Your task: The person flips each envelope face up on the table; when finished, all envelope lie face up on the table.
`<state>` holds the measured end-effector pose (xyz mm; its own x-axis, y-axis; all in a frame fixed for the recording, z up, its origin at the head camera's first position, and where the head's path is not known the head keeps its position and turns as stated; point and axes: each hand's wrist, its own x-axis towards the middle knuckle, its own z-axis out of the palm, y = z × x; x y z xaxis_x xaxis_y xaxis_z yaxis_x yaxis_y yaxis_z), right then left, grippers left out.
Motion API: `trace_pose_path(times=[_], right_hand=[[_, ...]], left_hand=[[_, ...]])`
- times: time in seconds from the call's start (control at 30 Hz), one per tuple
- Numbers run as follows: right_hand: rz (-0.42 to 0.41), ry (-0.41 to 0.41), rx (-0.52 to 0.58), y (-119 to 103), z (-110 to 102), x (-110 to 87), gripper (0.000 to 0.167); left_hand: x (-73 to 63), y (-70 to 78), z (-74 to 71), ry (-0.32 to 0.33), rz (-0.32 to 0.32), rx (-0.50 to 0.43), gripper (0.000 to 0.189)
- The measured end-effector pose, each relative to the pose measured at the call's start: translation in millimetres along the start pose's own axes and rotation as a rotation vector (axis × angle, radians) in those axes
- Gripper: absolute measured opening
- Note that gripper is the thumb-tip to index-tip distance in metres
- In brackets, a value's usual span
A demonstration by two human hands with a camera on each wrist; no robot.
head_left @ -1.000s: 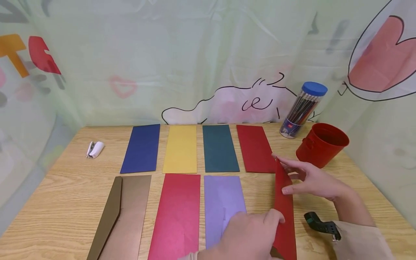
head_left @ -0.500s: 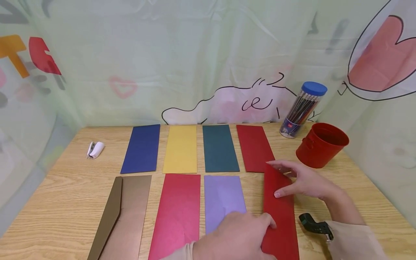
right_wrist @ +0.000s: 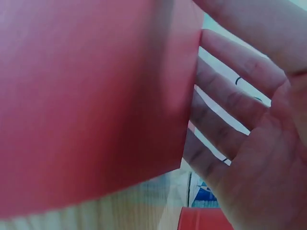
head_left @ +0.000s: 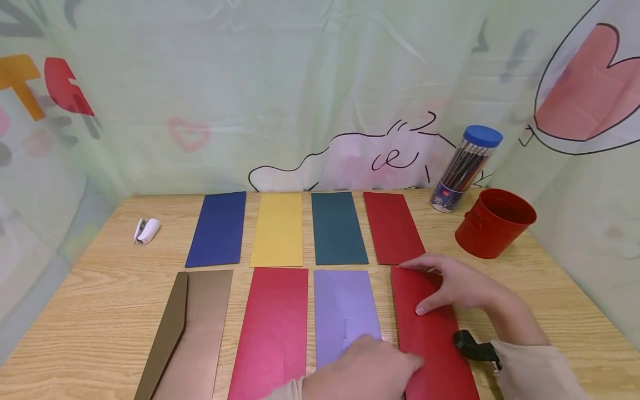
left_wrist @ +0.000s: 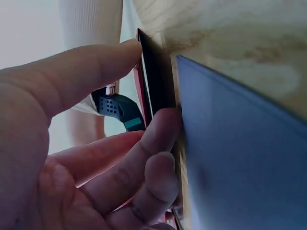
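- Cloth backdrop (head_left: 225, 83): pale green, printed, lightly creased; hangs behind the table.
- Table (head_left: 100, 289): flat top, wood-grain finish.
- Held red envelope (head_left: 440, 355): located at the right end of the near row, beside the lilac envelope (head_left: 345, 300). Judged light, thin and flexible; liable to bow or crease under point pressure, unlikely to slip. Take hold by the edges, thumb on the face, fingers behind.
- Remaining near row: brown envelope (head_left: 205, 328), flap (head_left: 167, 328) turned out; crimson envelope (head_left: 275, 322). Smooth, oblong, apparently paper.
- Far row: blue envelope (head_left: 217, 228), yellow envelope (head_left: 277, 228), dark green envelope (head_left: 340, 228), far red envelope (head_left: 392, 228). Flat, matte rectangles.
- Left hand (head_left: 362, 369): grips the held red envelope at its left edge, fingers curled.
- Right hand (head_left: 462, 283): pinches its far end, thumb on the face, fingertips at the far edge.
- Red bucket (head_left: 482, 233): round, probably painted metal.
- Pencil tube (head_left: 457, 166): clear cylinder, blue lid (head_left: 482, 136).
- White device (head_left: 146, 230): small, smooth, rounded; possibly a stapler.
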<state>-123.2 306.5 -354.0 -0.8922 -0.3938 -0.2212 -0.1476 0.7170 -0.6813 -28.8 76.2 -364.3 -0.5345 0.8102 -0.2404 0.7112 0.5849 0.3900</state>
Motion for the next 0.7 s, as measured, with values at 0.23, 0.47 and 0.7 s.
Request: trace_pose_path(times=[0.23, 0.47, 0.7], right_hand=[[0.012, -0.027, -0.012, -5.3, 4.2, 1.0, 0.083], [0.036, -0.023, -0.030, -4.7, 5.9, 2.4, 0.084], [0.041, -0.017, -0.041, -4.9, 7.1, 2.8, 0.085]], left_hand=[[3.5, -3.3, 3.5, -0.004, 0.027, 0.061, 0.050], [5.1, -4.5, 6.8, 0.012, 0.050, 0.140, 0.045], [6.2, -5.5, 8.5, 0.006, 0.060, 0.150, 0.045]])
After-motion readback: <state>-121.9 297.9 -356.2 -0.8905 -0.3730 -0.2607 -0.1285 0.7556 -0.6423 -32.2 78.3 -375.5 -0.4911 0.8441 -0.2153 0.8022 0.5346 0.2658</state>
